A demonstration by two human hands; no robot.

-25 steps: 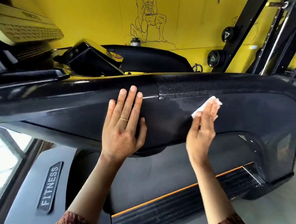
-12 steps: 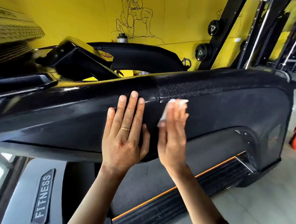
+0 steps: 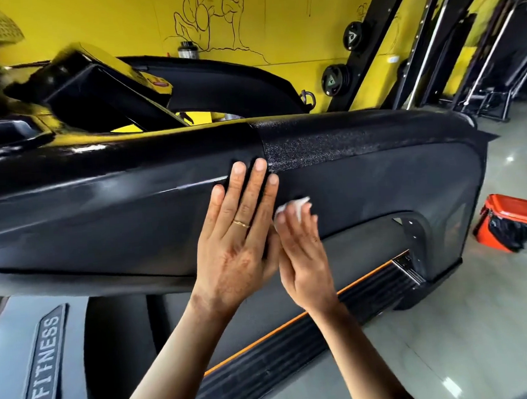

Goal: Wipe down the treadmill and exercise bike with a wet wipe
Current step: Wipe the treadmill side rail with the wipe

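Observation:
The black treadmill side rail (image 3: 376,169) runs across the view, glossy on the left and rough-textured on the right. My left hand (image 3: 240,240) rests flat on the rail with straight fingers, a ring on one finger. Right beside it, my right hand (image 3: 304,252) presses a white wet wipe (image 3: 290,207) against the rail's lower panel with flat fingers; most of the wipe is hidden under them. Below the hands lie the treadmill belt (image 3: 226,320) and an orange-edged footrail (image 3: 323,312).
A grey cover marked FITNESS (image 3: 44,360) sits at lower left. The treadmill console (image 3: 98,92) rises at upper left. An orange and black bin (image 3: 513,222) stands on the shiny floor at right. Weight plates (image 3: 335,79) and black rack posts stand against the yellow wall.
My right hand has slid the wipe leftward and down along the rail, ending beside my left hand. The left hand has stayed flat in place. The view has shifted right.

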